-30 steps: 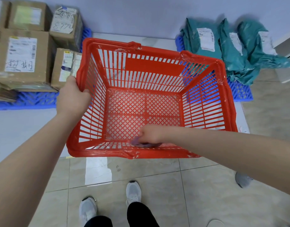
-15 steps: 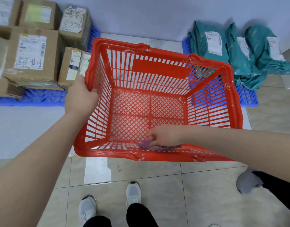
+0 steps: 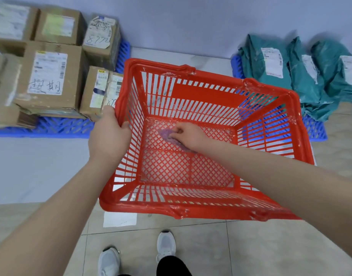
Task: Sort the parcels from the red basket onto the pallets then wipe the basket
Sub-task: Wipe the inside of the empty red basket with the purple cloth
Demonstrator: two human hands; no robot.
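The red basket (image 3: 302, 140) hangs tilted in front of me with no parcels in it. My left hand (image 3: 108, 136) grips its left rim. Inside the basket, my right hand (image 3: 188, 136) holds a purple cloth (image 3: 168, 135) against the lattice floor near the far left corner. Brown cardboard boxes (image 3: 49, 76) are stacked on the blue pallet (image 3: 57, 128) at the left. Teal mailer bags (image 3: 270, 72) lie on a second blue pallet (image 3: 318, 132) at the right.
A pale wall runs behind both pallets. Beige floor tiles lie below the basket, with a white patch (image 3: 119, 219) on one. My grey shoes (image 3: 165, 246) show at the bottom edge.
My right hand has slid the purple cloth from the basket's near wall to the far left of its floor. The basket has tilted and now looks closer. My left hand keeps its grip.
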